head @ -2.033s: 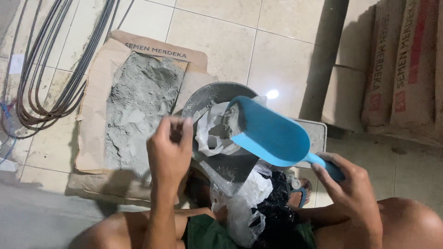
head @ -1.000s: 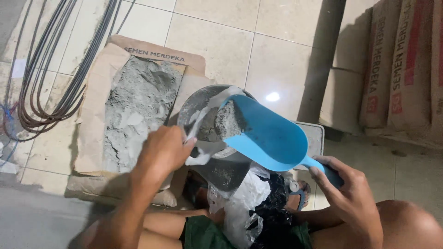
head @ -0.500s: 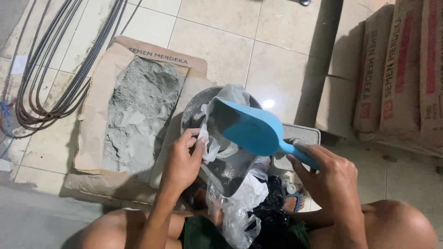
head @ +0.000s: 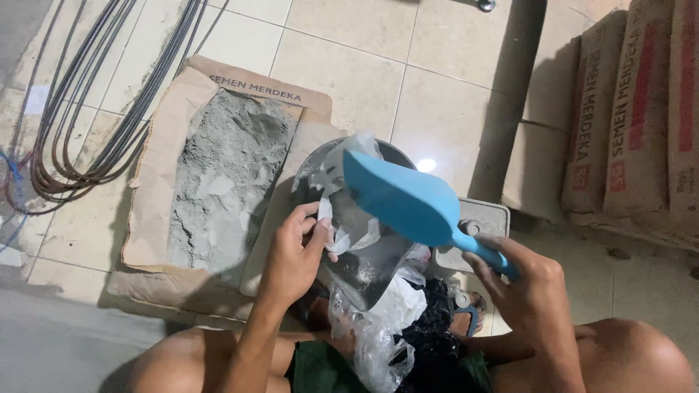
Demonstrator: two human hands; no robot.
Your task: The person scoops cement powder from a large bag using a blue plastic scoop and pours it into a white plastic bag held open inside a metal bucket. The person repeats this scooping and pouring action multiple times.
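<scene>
Nearest the body, a heap of clear and black bags (head: 393,331) lay between the knees, below both hands. The left hand (head: 291,258) pinched the rim of a clear bag (head: 338,207), holding its mouth open inside a grey pan (head: 364,269). The right hand (head: 528,291) was closed around the handle of a blue scoop (head: 408,200), tipped mouth-down over the bag, just beside the left fingertips. How much powder the scoop held could not be told, since its bowl faced away.

To pour well, the scoop's lip probably needed to sit within the bag's mouth, with the rim held taut and the tilt slow.

Beyond the left hand lay a torn sack (head: 164,160) of grey cement (head: 226,175), open and close enough for refilling; cables (head: 80,116) curved farther left. A small grey scale (head: 473,225) sat under the scoop's handle. Far right of the right hand stood stacked sacks (head: 626,116); bare tile (head: 364,80) lay ahead.
</scene>
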